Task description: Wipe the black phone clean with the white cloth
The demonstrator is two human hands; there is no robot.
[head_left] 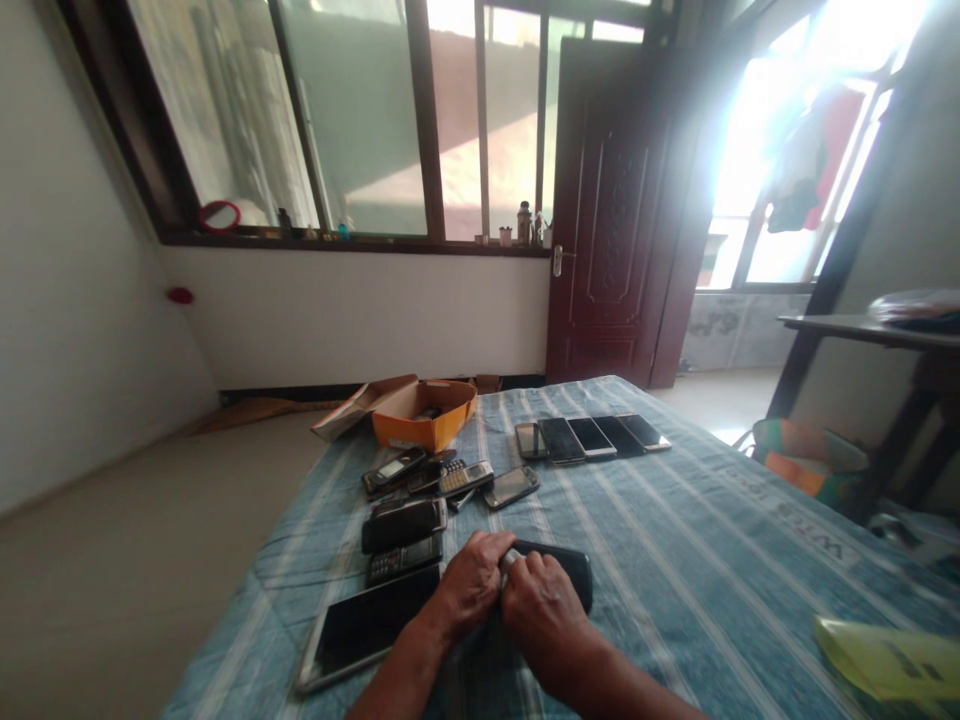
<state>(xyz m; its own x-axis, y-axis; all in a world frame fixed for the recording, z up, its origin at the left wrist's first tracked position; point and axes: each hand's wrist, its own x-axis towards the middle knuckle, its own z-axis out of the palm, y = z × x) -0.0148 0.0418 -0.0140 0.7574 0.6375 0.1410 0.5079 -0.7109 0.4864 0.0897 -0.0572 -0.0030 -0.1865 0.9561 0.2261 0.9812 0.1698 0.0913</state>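
Note:
Both my hands meet over a black phone [564,567] lying on the blue striped cloth [675,540]. My left hand [469,580] is curled closed at the phone's left end. My right hand [541,612] is closed too, its fingers pinching the same end, where a small light-coloured part shows between the hands. A large tablet [367,625] lies just left of my left wrist. Above it are two dark keypad phones [403,524].
A heap of old phones [439,475] lies further back, with a row of several smartphones [592,437] to its right. An open orange box [424,410] stands at the far edge. A yellow-green sheet [889,655] lies at the right. Beyond are a dark door and windows.

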